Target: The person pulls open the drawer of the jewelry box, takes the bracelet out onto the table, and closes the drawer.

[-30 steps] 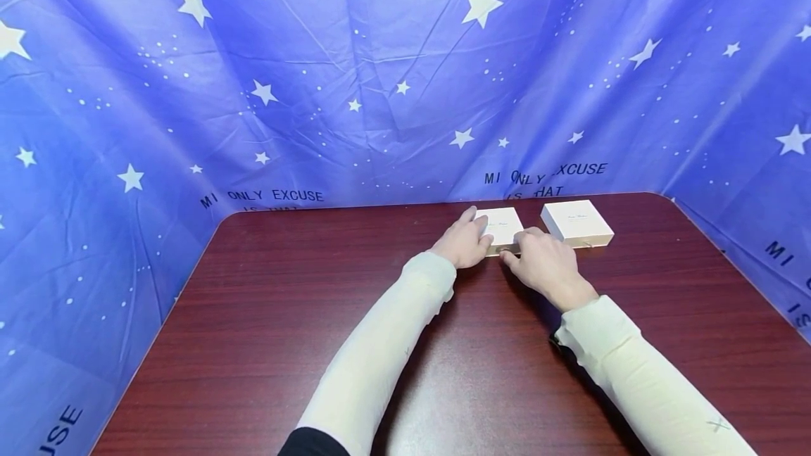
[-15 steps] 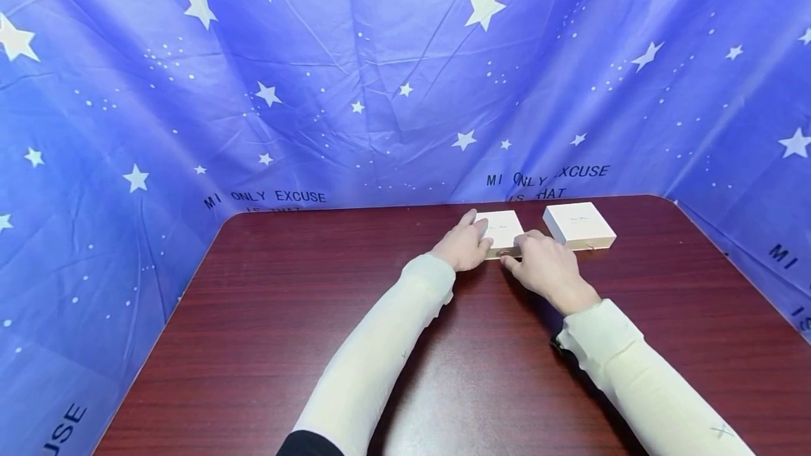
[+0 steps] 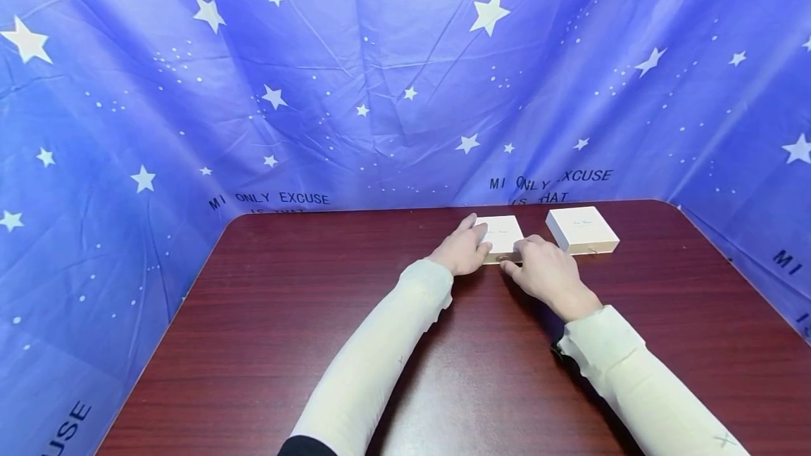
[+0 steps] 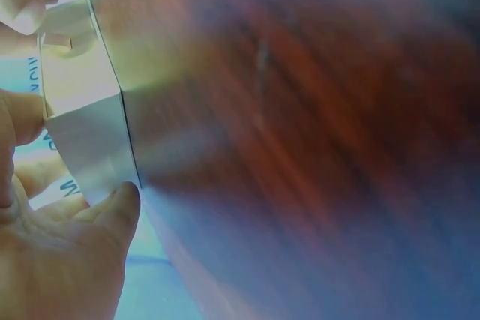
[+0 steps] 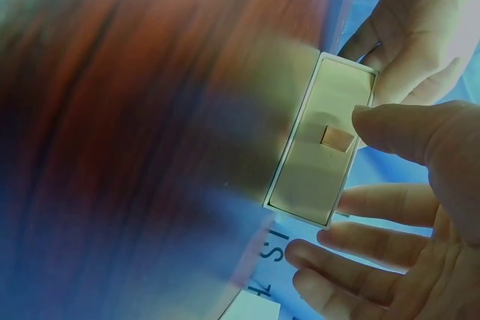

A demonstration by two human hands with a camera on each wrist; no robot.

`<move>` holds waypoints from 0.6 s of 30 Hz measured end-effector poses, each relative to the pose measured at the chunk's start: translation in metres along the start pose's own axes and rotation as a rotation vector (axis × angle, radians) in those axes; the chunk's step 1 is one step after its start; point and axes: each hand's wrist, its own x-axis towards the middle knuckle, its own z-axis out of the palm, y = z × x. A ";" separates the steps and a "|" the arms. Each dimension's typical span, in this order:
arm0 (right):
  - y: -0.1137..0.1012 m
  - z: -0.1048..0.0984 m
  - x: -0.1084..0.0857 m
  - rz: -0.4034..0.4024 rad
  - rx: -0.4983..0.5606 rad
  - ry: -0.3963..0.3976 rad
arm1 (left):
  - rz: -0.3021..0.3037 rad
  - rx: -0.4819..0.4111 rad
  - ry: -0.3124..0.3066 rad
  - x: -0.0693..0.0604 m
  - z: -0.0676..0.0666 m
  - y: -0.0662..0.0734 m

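Left hand (image 4: 64,256) touching pale box (image 4: 94,140), right hand (image 4: 19,5) beyond, reddish tabletop (image 4: 262,110)

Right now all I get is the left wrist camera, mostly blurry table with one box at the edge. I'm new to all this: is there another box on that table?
Observer: Yes. The head view shows a second white box to the right of the handled box, with a gap between them.

Operator: Is anything printed on top of the one being handled?

Observer: Small lettering shows there in the head view, too tiny to read.

Operator: And that blue stuff with letters behind my box?

Observer: The head view shows that blue cloth is patterned with white stars.
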 end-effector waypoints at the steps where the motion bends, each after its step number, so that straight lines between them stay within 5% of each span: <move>1: 0.000 0.000 0.000 -0.001 0.001 -0.002 | 0.001 0.000 -0.001 -0.001 0.000 0.000; 18: -0.006 -0.001 -0.001 -0.016 0.020 -0.012 | 0.013 0.002 -0.002 -0.007 -0.002 -0.002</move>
